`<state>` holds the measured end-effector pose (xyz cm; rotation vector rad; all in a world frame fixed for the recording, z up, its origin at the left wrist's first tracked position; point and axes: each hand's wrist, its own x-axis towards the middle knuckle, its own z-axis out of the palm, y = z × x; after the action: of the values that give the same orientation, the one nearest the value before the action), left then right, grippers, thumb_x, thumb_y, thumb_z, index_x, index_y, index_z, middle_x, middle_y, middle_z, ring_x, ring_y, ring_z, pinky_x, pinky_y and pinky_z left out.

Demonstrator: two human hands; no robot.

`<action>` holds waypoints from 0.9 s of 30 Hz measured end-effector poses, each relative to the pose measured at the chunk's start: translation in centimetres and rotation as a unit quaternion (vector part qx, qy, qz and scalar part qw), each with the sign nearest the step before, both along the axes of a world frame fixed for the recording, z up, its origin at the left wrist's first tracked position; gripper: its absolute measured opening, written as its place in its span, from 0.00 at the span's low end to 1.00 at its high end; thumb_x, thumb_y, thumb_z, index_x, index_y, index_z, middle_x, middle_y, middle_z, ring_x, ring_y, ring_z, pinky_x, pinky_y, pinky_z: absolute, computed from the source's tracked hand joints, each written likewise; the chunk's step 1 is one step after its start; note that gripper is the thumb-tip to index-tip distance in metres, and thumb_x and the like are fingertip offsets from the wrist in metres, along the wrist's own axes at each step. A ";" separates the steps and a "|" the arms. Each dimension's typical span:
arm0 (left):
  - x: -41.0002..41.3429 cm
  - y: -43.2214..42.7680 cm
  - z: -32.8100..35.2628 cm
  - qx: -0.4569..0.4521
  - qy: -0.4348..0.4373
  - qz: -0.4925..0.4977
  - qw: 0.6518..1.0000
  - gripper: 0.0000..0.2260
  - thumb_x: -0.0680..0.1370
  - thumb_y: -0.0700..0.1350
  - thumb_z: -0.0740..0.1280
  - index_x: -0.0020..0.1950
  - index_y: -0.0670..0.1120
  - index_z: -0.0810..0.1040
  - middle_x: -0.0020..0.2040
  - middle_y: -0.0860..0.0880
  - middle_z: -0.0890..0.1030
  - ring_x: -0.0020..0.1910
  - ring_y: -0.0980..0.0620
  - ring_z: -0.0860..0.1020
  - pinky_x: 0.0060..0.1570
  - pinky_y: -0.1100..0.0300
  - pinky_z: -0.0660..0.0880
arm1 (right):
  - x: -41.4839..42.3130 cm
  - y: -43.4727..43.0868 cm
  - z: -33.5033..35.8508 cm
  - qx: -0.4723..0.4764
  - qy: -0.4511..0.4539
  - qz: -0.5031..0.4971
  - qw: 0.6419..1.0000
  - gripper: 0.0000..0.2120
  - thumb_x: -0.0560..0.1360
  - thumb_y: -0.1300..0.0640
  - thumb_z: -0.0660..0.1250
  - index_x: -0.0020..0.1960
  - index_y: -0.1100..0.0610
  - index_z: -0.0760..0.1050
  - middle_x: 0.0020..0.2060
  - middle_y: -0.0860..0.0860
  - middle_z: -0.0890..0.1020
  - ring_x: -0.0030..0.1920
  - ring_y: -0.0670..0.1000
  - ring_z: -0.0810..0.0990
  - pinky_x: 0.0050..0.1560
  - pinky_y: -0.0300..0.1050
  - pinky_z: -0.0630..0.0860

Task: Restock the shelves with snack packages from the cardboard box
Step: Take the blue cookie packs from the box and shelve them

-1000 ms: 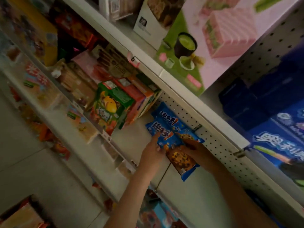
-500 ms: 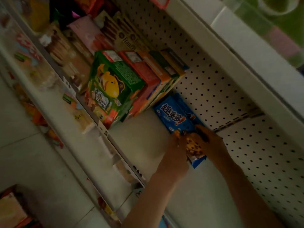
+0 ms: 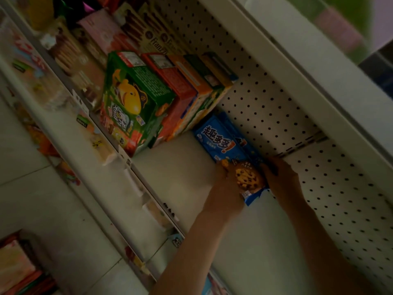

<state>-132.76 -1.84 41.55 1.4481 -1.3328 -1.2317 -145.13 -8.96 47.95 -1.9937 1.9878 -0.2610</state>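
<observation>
Blue cookie packages [image 3: 223,143] with white lettering and a chocolate-chip cookie picture stand on edge on the white shelf [image 3: 180,177], leaning toward the pegboard back wall. My left hand [image 3: 225,188] grips the front package at its near end. Behind the packages, my right hand [image 3: 280,177] holds them from the pegboard side, its fingers curled round their edge. How many blue packages stand there is unclear.
A row of upright snack boxes, a green box [image 3: 131,103] in front, stands just left of the blue packages. Pegboard [image 3: 276,99] backs the shelf. An upper shelf edge [image 3: 297,67] overhangs. Price-tag holders [image 3: 131,179] line the front rail. A box [image 3: 19,267] sits on the floor at lower left.
The view has closed in on the shelf. Both hands have pushed the blue packages deeper in, upright against the pegboard beside the boxes.
</observation>
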 end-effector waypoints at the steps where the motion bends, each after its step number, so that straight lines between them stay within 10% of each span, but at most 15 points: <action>1: -0.3 0.0 0.0 0.011 -0.017 -0.009 1.000 0.32 0.81 0.40 0.58 0.78 0.45 0.41 0.78 0.47 0.39 0.76 0.48 0.54 0.70 0.65 0.53 | 0.0 -0.3 0.0 -0.022 0.011 -0.002 1.000 0.18 0.80 0.53 0.58 0.65 0.62 0.71 0.61 0.58 0.77 0.59 0.57 0.75 0.52 0.39 0.67; 8: -0.2 0.9 0.5 0.006 -0.020 -0.001 1.000 0.34 0.79 0.36 0.60 0.78 0.48 0.43 0.78 0.47 0.38 0.75 0.46 0.58 0.69 0.59 0.63 | 0.0 -1.4 -0.4 0.011 0.042 0.019 0.999 0.22 0.75 0.46 0.64 0.61 0.61 0.76 0.51 0.61 0.80 0.54 0.64 0.79 0.54 0.56 0.77; 13: 0.1 1.1 0.6 -0.006 -0.030 -0.004 1.000 0.33 0.79 0.36 0.60 0.78 0.49 0.46 0.78 0.46 0.38 0.77 0.45 0.52 0.72 0.56 0.61 | 0.4 -0.7 -0.1 0.035 0.032 -0.003 0.999 0.17 0.77 0.49 0.63 0.62 0.57 0.75 0.51 0.58 0.81 0.46 0.56 0.78 0.41 0.40 0.70; 23: 0.2 1.8 0.7 0.002 -0.017 0.010 1.000 0.33 0.79 0.38 0.61 0.78 0.50 0.45 0.78 0.49 0.39 0.75 0.45 0.59 0.69 0.56 0.65 | 0.6 0.9 0.7 0.051 -0.020 0.011 0.998 0.10 0.77 0.51 0.64 0.41 0.56 0.76 0.35 0.56 0.79 0.40 0.57 0.78 0.45 0.51 0.74; 27: -0.3 2.1 0.8 0.009 -0.022 0.022 0.999 0.37 0.79 0.46 0.65 0.78 0.48 0.43 0.78 0.48 0.38 0.77 0.47 0.51 0.73 0.54 0.59 | 0.1 2.7 1.4 0.086 -0.069 -0.021 0.994 0.15 0.78 0.58 0.63 0.53 0.72 0.75 0.38 0.70 0.77 0.28 0.48 0.75 0.29 0.34 0.71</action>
<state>-133.07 0.22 42.37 1.5171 -1.3138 -1.1923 -145.03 -6.22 49.31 -1.7809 1.8987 -0.2221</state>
